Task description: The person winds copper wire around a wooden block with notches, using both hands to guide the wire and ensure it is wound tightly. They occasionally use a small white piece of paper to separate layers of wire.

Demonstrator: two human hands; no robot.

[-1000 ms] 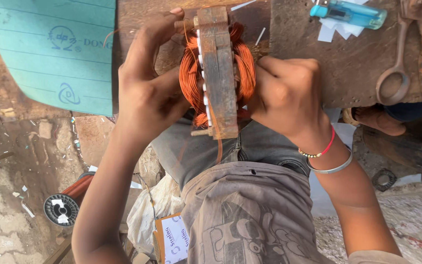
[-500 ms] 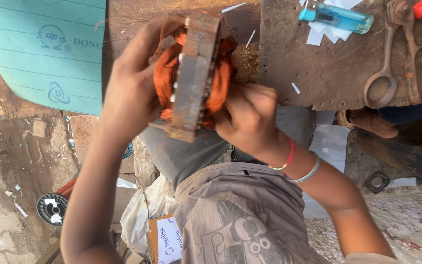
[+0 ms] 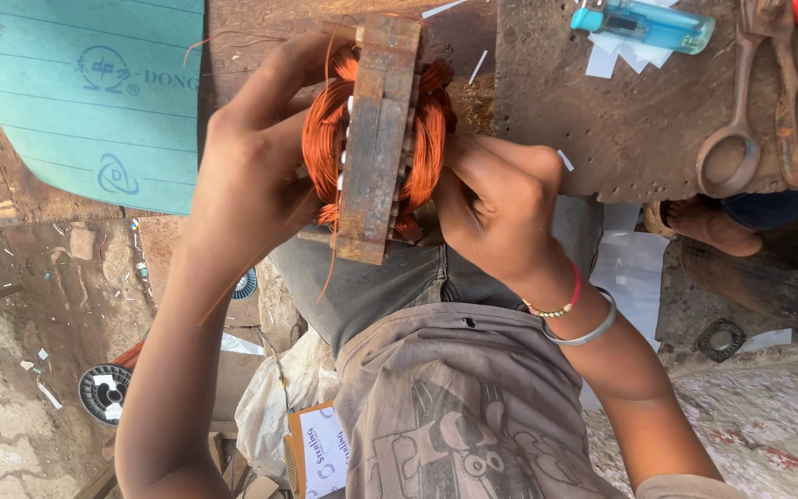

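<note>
Copper wire, wound in orange coils, bulges from both faces of a rusty laminated motor stator (image 3: pixel 376 139) that a person holds edge-up over the lap, just in front of a worn wooden bench (image 3: pixel 639 120). The left hand (image 3: pixel 251 176) wraps the near face, its fingers curled and pressed against the coil (image 3: pixel 325 139); the right hand (image 3: pixel 501 199) is bunched at the far face, fingertips tucked into the windings (image 3: pixel 429 129), though exactly what they pinch is hidden. The steel stack looks heavy and stiff, best gripped by its flat outer edges; the thin wire looks soft and easily kinked, and loose strands trail below. A red thread, a beaded band and a metal bangle (image 3: pixel 584 323) circle the right wrist. On the bench lie rusty scissors (image 3: pixel 768 111), a blue lighter (image 3: pixel 644 23) and scraps of white paper. A teal sheet (image 3: pixel 94 92) with darker printed marks covers the upper left. Below, an orange-edged box with a white label (image 3: pixel 320 448) sits beside a pale plastic bag, and a black-and-white spool (image 3: pixel 103 393) rests on the dirt floor.
</note>
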